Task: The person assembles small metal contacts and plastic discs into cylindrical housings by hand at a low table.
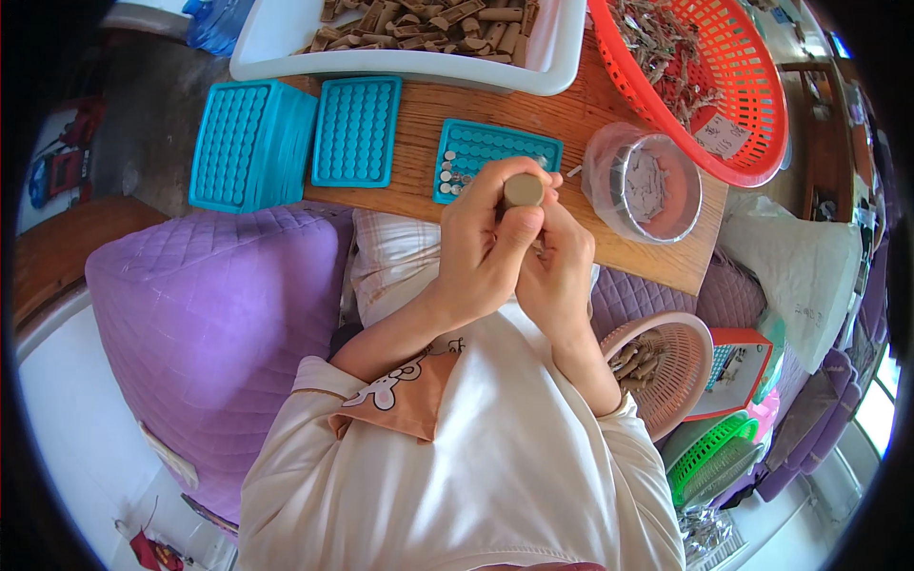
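Observation:
Both hands meet in front of my chest, over the near edge of the table. Between them is a brown cylindrical tube [524, 190], its round flat end facing up. My left hand [476, 249] is closed round the tube, with the thumb against its near side. Pressed close on the other side is my right hand [562, 255], its fingers closed at the tube and partly hidden. Just beyond them lies a teal tray [505, 136] with round pockets, with several small white and silvery round pieces at its left end.
A white bin [409, 68] of brown tube pieces stands at the back. To the left are a teal tray [354, 133] and a teal tray stack [249, 143]. A lined round tub [690, 205] and a red basket [762, 105] stand right; a pink basket [681, 366] sits below the table's right side.

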A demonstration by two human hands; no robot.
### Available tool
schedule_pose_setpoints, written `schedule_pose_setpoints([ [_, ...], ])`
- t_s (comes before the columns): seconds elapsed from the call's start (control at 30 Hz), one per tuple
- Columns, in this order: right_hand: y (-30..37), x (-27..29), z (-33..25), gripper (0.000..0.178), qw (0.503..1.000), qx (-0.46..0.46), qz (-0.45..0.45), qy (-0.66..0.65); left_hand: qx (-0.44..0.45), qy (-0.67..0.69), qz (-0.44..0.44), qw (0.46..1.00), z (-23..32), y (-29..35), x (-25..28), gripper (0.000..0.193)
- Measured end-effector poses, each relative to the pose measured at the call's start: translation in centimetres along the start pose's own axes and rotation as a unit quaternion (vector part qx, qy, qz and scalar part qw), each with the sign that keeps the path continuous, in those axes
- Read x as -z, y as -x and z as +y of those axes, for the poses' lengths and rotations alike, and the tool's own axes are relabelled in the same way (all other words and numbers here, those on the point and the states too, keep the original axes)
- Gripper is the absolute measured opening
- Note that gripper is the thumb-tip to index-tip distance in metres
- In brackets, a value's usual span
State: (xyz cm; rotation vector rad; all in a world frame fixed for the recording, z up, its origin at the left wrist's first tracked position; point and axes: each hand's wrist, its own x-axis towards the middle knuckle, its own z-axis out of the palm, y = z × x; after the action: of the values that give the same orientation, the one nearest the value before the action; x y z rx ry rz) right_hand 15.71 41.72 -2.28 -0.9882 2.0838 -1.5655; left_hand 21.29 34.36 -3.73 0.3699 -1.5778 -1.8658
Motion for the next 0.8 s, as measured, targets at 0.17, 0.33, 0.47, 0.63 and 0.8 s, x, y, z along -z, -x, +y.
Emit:
schedule_pose_setpoints([
  [0.17,-1.4,5.0,1.7,0.028,0.978,-0.092,-0.157,-0.104,0.033,0.134,0.071,0.988,-0.6,-0.5,-0.1,0.035],
  [0.33,-4.9,11.5,4.4,0.028,0.965,-0.142,-0.021,0.220,0.103,0.126,0.057,0.985,0.4,-1.8,2.9,0.039],
  [0.47,-6.6,11.7,8.5,0.022,0.894,-0.036,-0.114,0.433,0.118,0.169,0.003,0.978,-0.4,-1.2,2.8,0.034],
  [0.63,-7.2,12.6,9.1,0.020,0.866,0.041,-0.216,0.448,0.233,0.286,-0.021,0.929,-0.1,-0.9,2.5,0.035],
  [0.8,-6.7,13.5,6.7,0.018,0.914,-0.055,-0.189,0.355,0.293,0.402,-0.024,0.868,-0.3,-0.9,2.8,0.029],
])
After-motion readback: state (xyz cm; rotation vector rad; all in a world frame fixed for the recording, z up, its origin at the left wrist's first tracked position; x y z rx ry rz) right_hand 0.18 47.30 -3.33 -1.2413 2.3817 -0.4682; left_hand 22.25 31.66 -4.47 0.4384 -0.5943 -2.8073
